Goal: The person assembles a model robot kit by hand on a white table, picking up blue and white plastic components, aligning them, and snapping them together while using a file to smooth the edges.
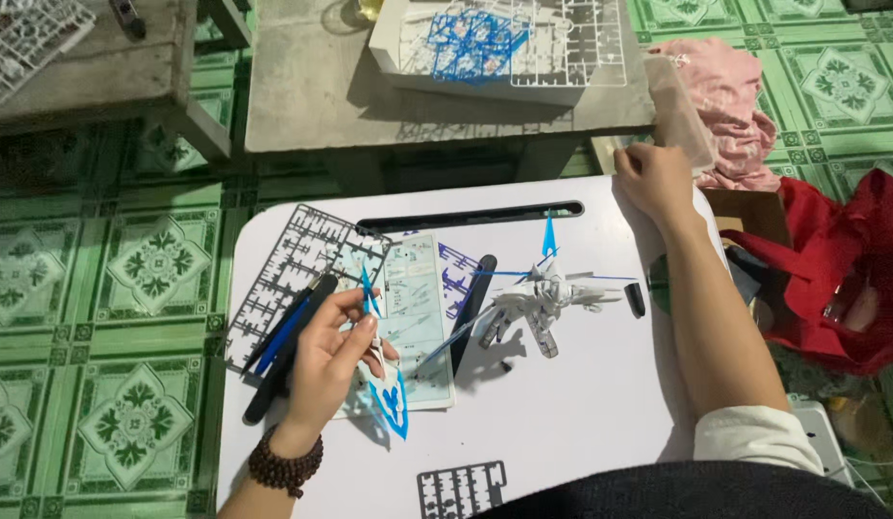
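Observation:
My left hand [333,358] pinches a thin clear-blue plastic part [387,399] over a folded instruction sheet [416,317] on the small white lap table [562,413]. A bead bracelet circles that wrist. My right hand [653,178] rests at the table's far right corner, its fingers on a clear plastic bag [679,108]; whether it grips the bag is unclear. A white and blue model robot figure [541,300] lies in the middle of the table between my hands.
A grey parts frame [297,264] lies at the table's left, with black and blue hand tools [281,344] across it. Another small dark frame [461,487] sits at the near edge. A white box of parts frames [509,48] stands on a grey stool beyond. Pink cloth [725,86] and a red bag [841,279] lie at the right.

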